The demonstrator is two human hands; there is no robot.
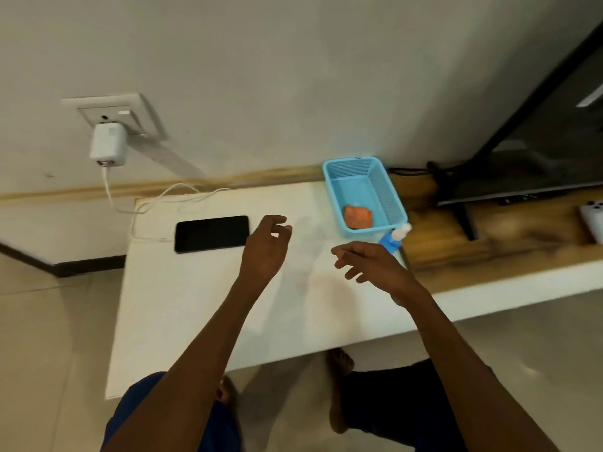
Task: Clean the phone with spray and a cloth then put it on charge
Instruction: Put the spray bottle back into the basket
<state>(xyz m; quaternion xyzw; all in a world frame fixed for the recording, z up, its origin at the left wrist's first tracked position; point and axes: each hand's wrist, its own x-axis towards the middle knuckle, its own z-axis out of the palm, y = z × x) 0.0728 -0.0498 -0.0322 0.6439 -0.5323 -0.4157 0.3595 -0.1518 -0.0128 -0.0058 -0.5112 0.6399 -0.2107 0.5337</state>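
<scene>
A black phone point(211, 233) lies flat on the white tabletop point(202, 305), screen up. A white cable point(148, 208) runs from its left end up to a white charger point(108, 144) in the wall socket point(129, 112). My left hand point(266, 247) hovers just right of the phone, fingers loosely curled and apart, holding nothing. My right hand point(372, 265) hangs open over the table further right. Behind it stands a blue spray bottle with a white top point(394, 239), partly hidden. An orange cloth point(357, 216) lies in a light blue basket point(381, 181).
A dark TV screen on a black stand point(538, 158) occupies the wooden shelf point(456, 243) at right. A white device point(592, 223) sits at the far right edge. My bare feet are on the tiled floor below the table's front edge.
</scene>
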